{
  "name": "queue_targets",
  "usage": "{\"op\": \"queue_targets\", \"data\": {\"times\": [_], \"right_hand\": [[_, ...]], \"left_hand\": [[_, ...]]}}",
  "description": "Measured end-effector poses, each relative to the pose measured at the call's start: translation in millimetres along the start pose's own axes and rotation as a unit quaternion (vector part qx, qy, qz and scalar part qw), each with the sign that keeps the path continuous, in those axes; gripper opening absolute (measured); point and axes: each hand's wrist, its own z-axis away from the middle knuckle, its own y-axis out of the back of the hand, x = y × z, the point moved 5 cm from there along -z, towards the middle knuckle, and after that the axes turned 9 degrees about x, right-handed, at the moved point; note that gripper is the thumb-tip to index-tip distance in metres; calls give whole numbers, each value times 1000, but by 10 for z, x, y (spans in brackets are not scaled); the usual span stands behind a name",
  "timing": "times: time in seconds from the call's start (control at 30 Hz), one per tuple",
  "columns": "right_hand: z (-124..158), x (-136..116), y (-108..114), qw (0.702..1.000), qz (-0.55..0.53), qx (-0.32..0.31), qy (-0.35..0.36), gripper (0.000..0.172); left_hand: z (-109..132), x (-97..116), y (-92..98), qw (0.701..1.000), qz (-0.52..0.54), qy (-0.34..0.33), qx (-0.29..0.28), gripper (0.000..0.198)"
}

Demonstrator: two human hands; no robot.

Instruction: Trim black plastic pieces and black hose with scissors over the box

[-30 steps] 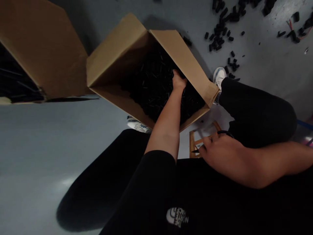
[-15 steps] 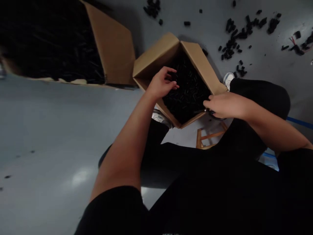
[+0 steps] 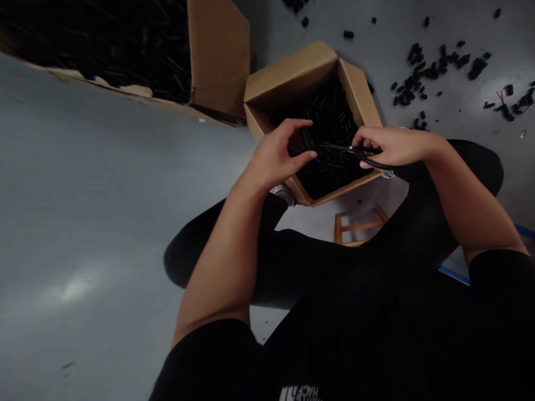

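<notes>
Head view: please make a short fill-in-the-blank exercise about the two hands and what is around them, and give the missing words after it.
The right hand holds black-handled ____.
The left hand is above an open ____ box.
Black pieces lie scattered on the ____ beyond the box.

Missing words: scissors; cardboard; floor.

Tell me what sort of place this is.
Most likely a small workshop or factory floor for manual piecework: a cardboard box packed with black tube-like pieces, more of them scattered over the grey painted floor, and black-handled scissors in the right hand.
</notes>
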Motion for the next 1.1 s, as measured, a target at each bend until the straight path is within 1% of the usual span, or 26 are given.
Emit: {"op": "queue_targets", "data": {"times": [0.07, 0.17, 0.33, 0.5, 0.67, 0.77, 0.87, 0.93, 1.0, 1.1], "right_hand": [[-59, 10, -3, 1000, -12, -7, 0, 55], [-162, 21, -21, 1000, -9, -20, 7, 58], [-300, -37, -55, 999, 10, -35, 26, 59], [-331, -124, -75, 998, 11, -51, 26, 61], [-301, -210, -34, 999, 9, -26, 16, 56], [-308, -239, -12, 1000, 3, -8, 5, 51], [-346, -226, -10, 1000, 8, 13, -10, 50], [-377, -206, -16, 999, 10, 35, -9, 50], [-408, -183, -34, 998, -4, 55, 4, 50], [-462, -124, -90, 995, -51, 78, 25, 48]], "left_hand": [[-3, 44, 37, 999, -30, -24, -7, 69], [15, 63, 80, 998, -51, -35, -7, 69], [61, 40, 65, 996, -69, -46, -24, 71], [89, 31, 42, 995, -69, -52, -40, 70], [97, 38, 12, 995, -76, -54, -44, 70], [80, -27, 7, 998, -54, -24, -18, 76], [52, -195, 4, 999, -6, 42, 24, 80], [31, -319, -17, 995, 26, 83, 49, 74], [3, -414, -50, 990, 55, 111, 71, 61], [-56, -464, -109, 979, 121, 128, 106, 43]]}}
